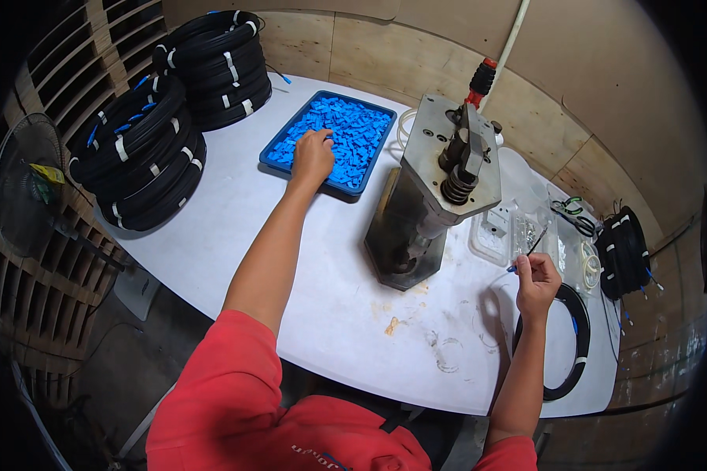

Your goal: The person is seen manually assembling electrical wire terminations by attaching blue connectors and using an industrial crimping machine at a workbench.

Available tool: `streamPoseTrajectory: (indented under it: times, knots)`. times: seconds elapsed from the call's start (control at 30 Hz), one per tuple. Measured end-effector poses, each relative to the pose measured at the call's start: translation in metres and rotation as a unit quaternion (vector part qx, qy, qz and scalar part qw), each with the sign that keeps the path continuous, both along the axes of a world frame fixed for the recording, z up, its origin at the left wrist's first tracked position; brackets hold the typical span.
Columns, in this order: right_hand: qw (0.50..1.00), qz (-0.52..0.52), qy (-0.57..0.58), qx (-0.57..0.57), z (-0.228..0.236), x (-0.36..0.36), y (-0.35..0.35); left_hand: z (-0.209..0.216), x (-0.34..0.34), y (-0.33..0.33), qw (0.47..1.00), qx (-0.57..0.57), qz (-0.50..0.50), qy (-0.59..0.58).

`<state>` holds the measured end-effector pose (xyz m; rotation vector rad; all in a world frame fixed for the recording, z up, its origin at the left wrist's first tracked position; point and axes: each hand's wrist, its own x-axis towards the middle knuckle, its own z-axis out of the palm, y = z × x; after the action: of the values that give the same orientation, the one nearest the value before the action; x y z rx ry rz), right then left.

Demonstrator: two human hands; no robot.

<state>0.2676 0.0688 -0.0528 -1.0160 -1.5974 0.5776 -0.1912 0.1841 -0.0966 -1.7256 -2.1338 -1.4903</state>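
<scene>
My left hand [313, 157] is over a dark blue tray [272, 166], with its fingers bunched at the heap of small bright blue plastic pieces [353, 129]. Whatever lies between those fingertips is hidden. Off to the right, my right hand [539, 283] pinches a thin black cable [536, 242], its end pointing up past the thumb. A small blue part [512, 268] shows beside the fingers. Close to the right forearm, a coil of black cable [582, 337] lies on the white table [330, 314].
Between my arms stands a metal press [416, 212] with a spring and a red-and-black handle. Tall stacks of bundled black cable [145, 157] stand at left. Clear boxes [491, 243], pliers [577, 216] and another cable bundle [627, 251] are at right. A fan [35, 184] stands beyond the left edge.
</scene>
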Motion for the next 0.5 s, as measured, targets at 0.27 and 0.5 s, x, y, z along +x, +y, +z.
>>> streamPoseTrajectory:
  times: [0.27,0.5]
  knots:
    - [1.0,-0.006,-0.01,0.02,0.001,-0.003,-0.002,0.002,-0.003,-0.005,0.999,0.037,0.002,0.021]
    - [1.0,-0.003,-0.018,0.019,-0.003,-0.002,0.001,0.011,-0.003,-0.006,0.995,0.007,-0.02,-0.1]
